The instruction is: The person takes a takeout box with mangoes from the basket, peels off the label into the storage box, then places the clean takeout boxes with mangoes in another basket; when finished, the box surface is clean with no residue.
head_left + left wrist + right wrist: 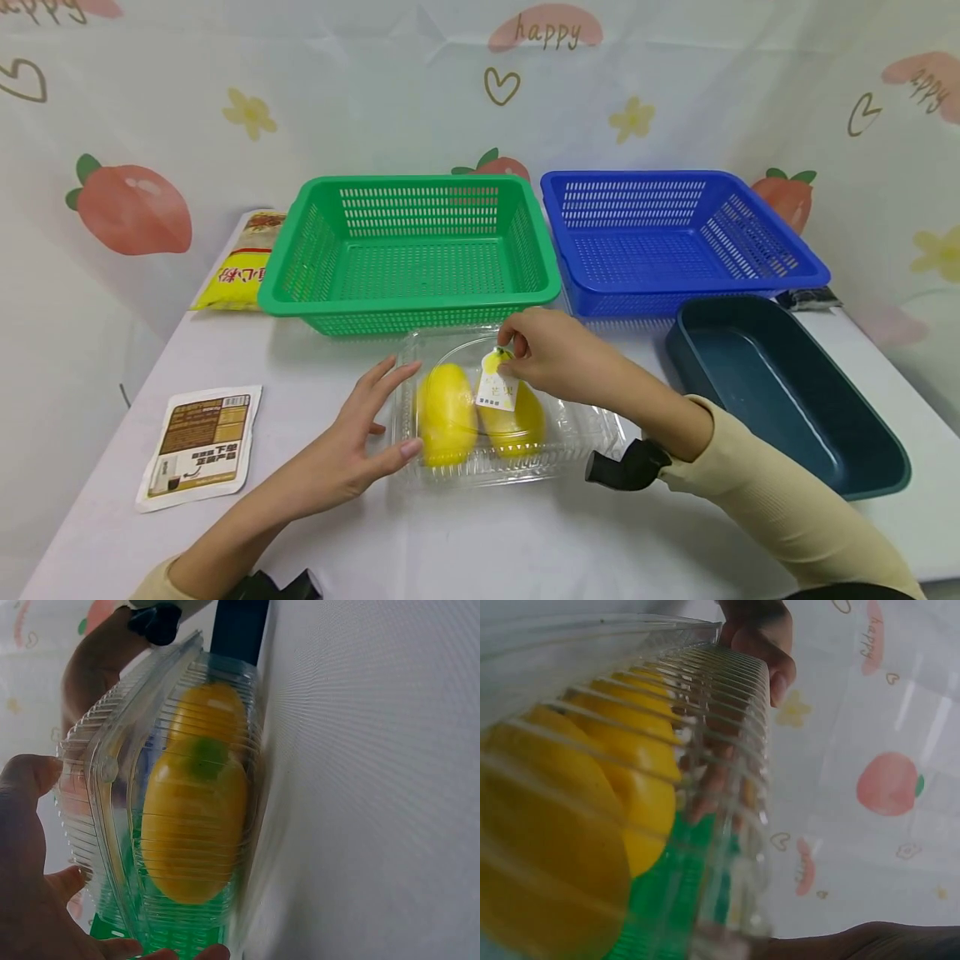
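Observation:
A clear plastic clamshell box (573,429) with its lid down lies on the table, two yellow mangoes (447,415) inside it. On the lid over the right-hand mango is a white label (497,392) with a yellow fruit picture and printed characters. My right hand (558,350) reaches across the box, its thumb and index finger pinching the label's top edge. Whether the label is stuck down cannot be seen. With fingers spread, my left hand (348,442) touches the left side of the box; the left wrist view shows its fingertips against the ribbed wall (82,825).
Behind the box stand a green basket (420,307) and a blue basket (697,287). A dark teal tub (787,400) is at the right. A white-and-brown packet (202,446) lies at the left, and a yellow bag (240,271) leans beside the green basket.

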`<state>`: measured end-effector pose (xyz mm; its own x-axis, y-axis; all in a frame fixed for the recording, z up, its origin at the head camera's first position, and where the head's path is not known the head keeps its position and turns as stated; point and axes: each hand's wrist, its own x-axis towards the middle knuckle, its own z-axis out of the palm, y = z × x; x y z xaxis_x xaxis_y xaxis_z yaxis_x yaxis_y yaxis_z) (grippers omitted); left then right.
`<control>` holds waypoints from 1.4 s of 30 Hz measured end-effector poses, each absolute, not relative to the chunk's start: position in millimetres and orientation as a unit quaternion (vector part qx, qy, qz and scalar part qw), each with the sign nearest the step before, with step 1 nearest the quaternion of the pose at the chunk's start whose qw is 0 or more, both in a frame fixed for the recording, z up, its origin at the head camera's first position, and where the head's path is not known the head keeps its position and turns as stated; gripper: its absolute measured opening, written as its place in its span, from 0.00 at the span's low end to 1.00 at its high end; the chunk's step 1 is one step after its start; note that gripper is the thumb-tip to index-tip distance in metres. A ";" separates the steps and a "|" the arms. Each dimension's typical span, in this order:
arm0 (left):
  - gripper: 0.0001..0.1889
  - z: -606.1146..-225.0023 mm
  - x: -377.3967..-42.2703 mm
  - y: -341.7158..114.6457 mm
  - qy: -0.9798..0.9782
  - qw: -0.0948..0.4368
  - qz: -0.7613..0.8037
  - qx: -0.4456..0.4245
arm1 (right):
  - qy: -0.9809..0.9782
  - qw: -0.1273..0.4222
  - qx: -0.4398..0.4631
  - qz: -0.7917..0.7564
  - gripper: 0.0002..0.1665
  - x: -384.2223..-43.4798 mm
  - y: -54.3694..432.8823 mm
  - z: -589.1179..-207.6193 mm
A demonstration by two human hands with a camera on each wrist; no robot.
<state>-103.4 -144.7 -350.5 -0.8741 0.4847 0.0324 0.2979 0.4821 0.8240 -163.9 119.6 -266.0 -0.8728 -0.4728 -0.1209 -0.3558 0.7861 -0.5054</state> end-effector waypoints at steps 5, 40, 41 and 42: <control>0.39 -351.1 -103.2 -145.4 0.854 0.103 0.455 0.230 | 0.944 0.109 -0.203 -0.237 0.12 -163.0 114.9 -266.7; 0.39 -351.0 -104.5 -145.9 0.855 0.111 0.454 0.226 | 0.958 0.063 -0.163 -0.225 0.05 -158.3 105.4 -272.5; 0.40 -351.1 -104.5 -146.2 0.855 0.111 0.454 0.226 | 0.958 0.062 -0.166 -0.226 0.05 -158.2 105.6 -272.6; 0.40 -351.2 -104.5 -146.4 0.855 0.111 0.454 0.226 | 0.957 0.061 -0.168 -0.227 0.05 -158.1 105.8 -272.7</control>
<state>-104.5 -146.4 -351.2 -0.8731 0.4873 0.0160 0.2863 0.4860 0.8257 -158.1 105.8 -272.7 -0.9358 -0.3503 -0.0406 -0.2949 0.8403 -0.4549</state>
